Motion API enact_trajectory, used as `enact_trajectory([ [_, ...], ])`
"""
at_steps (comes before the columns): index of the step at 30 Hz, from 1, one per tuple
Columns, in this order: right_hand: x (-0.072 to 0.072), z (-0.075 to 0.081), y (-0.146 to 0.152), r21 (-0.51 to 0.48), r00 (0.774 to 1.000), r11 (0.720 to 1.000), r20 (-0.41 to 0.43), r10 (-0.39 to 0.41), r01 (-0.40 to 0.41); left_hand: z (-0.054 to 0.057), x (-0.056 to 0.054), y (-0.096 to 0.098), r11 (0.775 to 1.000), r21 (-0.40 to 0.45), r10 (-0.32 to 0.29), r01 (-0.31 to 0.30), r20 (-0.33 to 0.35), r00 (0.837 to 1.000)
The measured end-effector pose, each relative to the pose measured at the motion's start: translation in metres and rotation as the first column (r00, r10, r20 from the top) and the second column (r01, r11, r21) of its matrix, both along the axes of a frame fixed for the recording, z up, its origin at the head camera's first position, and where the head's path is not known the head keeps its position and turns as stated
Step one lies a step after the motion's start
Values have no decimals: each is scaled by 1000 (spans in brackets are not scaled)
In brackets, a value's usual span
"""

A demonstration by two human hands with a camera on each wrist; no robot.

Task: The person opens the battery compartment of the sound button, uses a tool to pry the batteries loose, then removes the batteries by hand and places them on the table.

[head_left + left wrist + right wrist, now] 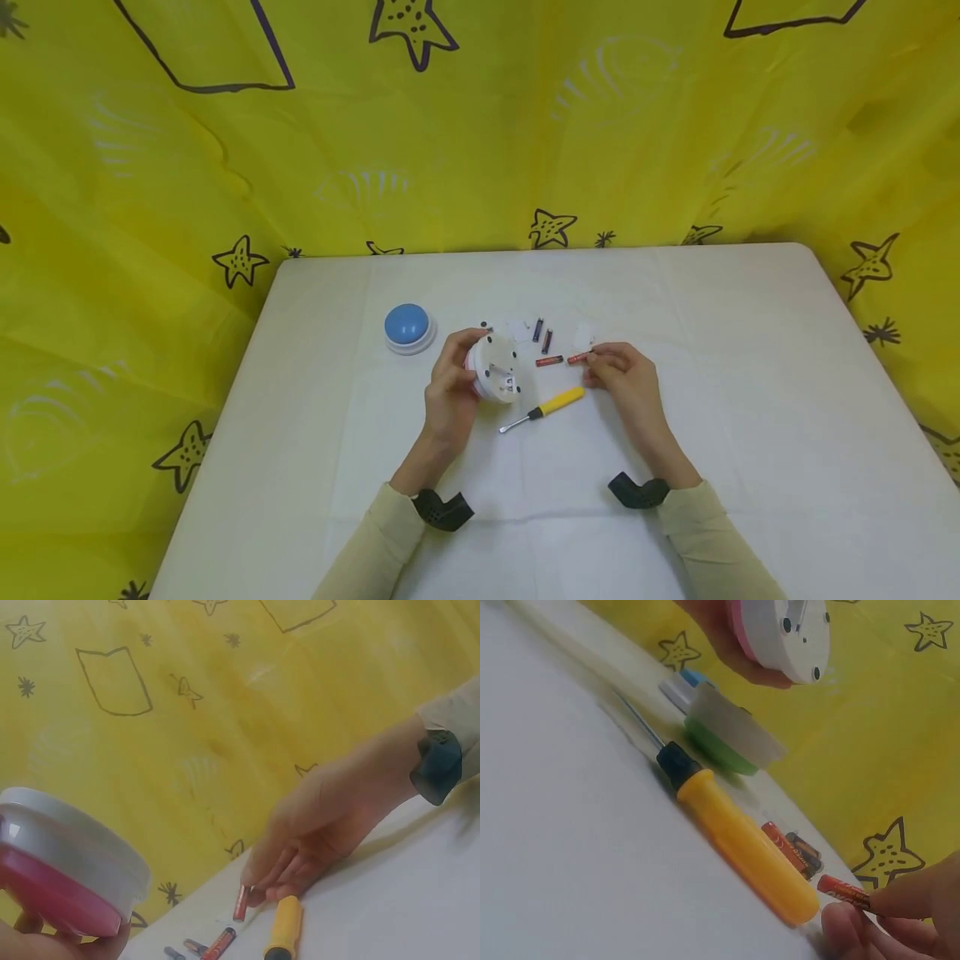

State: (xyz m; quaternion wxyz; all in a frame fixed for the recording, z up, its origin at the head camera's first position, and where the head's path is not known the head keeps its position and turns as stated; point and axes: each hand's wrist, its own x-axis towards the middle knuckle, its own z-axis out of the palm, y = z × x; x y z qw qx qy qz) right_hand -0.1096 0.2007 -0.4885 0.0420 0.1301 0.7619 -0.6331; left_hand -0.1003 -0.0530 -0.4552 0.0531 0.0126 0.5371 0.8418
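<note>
My left hand (450, 396) grips a round push-button light (495, 371), white with a pink dome (56, 892). Its white underside faces right, with small dark feet and an open battery compartment. Between thumb and fingers, my right hand (626, 387) pinches one end of a red battery (843, 891), tilted at the tabletop. Another red battery (550, 361) lies just left of it. Two dark batteries (538, 330) lie slightly farther back. A screwdriver (561, 401) with a yellow handle rests between the hands, its metal tip pointing toward the lower left.
A blue-domed light (407, 323) stands on the white table (300, 400), left of the left hand. In the right wrist view, a green and white light (731, 727) lies beyond the screwdriver. A small white piece (584, 335) lies behind the batteries. A yellow patterned curtain (480, 150) hangs behind.
</note>
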Motion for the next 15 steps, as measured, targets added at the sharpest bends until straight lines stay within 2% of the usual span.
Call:
enact_trajectory([
  [3, -1, -1, -1, 91, 1000, 996, -10, 6, -5, 0, 0, -1, 1000, 31, 7, -7, 13, 1000],
  [6, -2, 0, -1, 191, 1000, 981, -5, 20, -19, 2, 0, -2, 994, 107, 25, -28, 28, 999],
  [10, -5, 3, -1, 299, 999, 954, 11, 39, -40, 4, -1, -6, 976, 210, 49, -58, 47, 998],
  [15, -6, 5, -2, 407, 998, 912, 3, 56, -53, 5, 2, -12, 954, 289, 60, -79, 72, 996],
])
